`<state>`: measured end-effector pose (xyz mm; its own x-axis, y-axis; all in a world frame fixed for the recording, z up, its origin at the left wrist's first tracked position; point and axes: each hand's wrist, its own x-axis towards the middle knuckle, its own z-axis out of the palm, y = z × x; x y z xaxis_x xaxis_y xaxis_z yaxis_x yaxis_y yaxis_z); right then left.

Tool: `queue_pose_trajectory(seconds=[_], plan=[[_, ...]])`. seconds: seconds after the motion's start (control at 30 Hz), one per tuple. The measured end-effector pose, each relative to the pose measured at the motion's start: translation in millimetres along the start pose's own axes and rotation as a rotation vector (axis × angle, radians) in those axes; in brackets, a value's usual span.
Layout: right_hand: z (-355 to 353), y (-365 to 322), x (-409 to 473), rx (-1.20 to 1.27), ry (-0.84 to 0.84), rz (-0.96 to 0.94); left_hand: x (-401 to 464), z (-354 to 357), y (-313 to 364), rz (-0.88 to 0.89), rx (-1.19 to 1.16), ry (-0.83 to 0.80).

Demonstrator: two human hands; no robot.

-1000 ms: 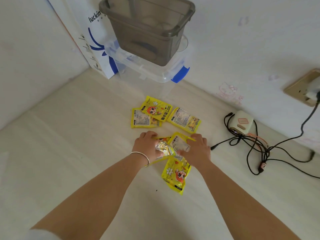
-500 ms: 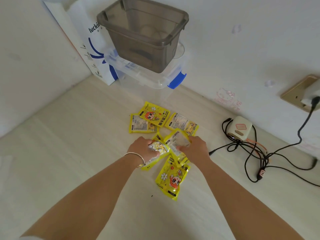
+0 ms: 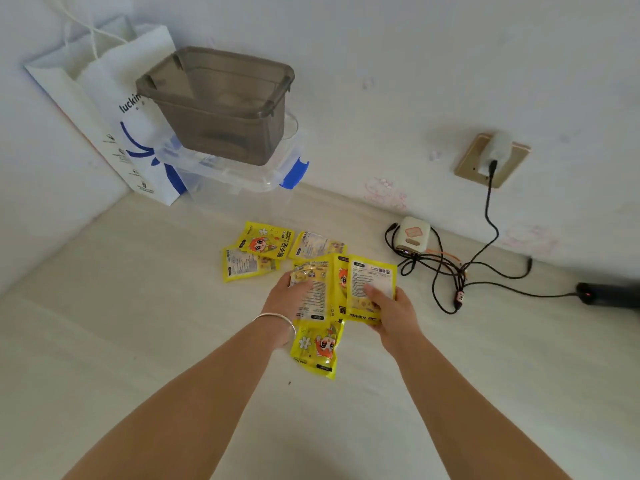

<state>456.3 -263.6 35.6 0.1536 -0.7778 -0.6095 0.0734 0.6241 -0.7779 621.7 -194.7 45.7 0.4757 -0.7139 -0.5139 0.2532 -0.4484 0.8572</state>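
The pale floor (image 3: 121, 323) in this corner has a white paper bag (image 3: 104, 109) standing against the back wall. Right beside it a smoky grey bin (image 3: 221, 109) sits on a clear lidded box (image 3: 242, 174) with blue clips. The bin's top is open, so it's probably where the stuff ends up, though that's only a guess. Toward the right edge there's a tangle of black cables (image 3: 450, 268) and a little cream charger (image 3: 412, 233), neither part of the job. The job looks like rounding up the yellow packets, and it's roughly halfway. A back cluster (image 3: 265, 240) of three lies near the back wall, just beyond the hands. One lone packet (image 3: 317, 348) lies flat on the floor below the wrists, nearer the person. The rest are up off the floor in a fan (image 3: 341, 282) of what looks like three. The left hand (image 3: 289, 296) grips the fan's left side, thumb on top and fingers tucked under. The right hand (image 3: 391, 306) pinches the rightmost packet (image 3: 370, 282), thumb pressed on its printed back. So that's four to pick up by the look of it, then the whole lot needs dropping somewhere. What's already in the bin is hard to tell through the tinted wall.
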Motion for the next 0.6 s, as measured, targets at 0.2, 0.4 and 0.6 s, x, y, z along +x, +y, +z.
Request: queue_pose_trajectory(seconds=[0.2, 0.4, 0.6], plan=[[-64, 21, -63, 0.185, 0.179, -0.037, -36, 46, -16, 0.009, 0.154, -0.225], [-140, 40, -125, 0.326, 0.344, -0.069, -93, 118, -37, 0.048, 0.253, -0.466], [-236, 60, -180, 0.475, 0.529, -0.128, -161, 207, -65, 0.028, 0.329, -0.739]])
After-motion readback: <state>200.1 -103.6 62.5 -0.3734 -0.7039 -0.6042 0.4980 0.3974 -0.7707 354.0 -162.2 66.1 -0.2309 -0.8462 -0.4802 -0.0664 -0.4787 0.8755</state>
